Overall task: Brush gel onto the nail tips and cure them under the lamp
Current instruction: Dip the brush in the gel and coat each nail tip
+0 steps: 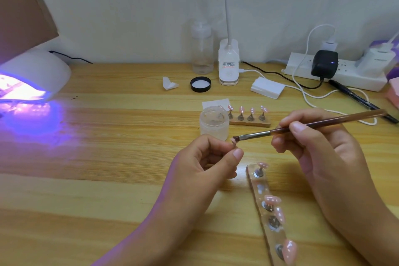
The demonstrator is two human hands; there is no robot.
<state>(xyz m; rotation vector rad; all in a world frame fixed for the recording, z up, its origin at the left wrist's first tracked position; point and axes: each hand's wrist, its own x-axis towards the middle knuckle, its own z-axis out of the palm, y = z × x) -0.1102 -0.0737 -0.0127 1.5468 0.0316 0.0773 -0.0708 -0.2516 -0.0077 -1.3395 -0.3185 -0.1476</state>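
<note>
- Wooden table [108, 179]: a white curing lamp [36, 71] sits at the far left, glowing violet and well apart from both hands.
- Back edge, left to right: clear bottle [201, 49], white desk-lamp base [228, 65], stack of white pads [267, 87], power strip [345, 74] with adapters plugged in, black pen [362, 101]. A black lid [200, 84] lies in front of the bottle.
- The open gel jar [214, 124] stands just beyond the left hand. Beside it, on the right, is a wooden stand [250, 123] carrying five pink tips.
- A clear strip holder [262, 190] lies between the forearms and bears more pink tips.
- Left hand [205, 162]: fingers curled, thumb and forefinger pinching one pink nail tip [233, 141] — held above the table, in front of the jar.
- Right hand [319, 147]: fingers curled round the brush [345, 119] in a pen grip. The bristles meet the pinched nail tip.
</note>
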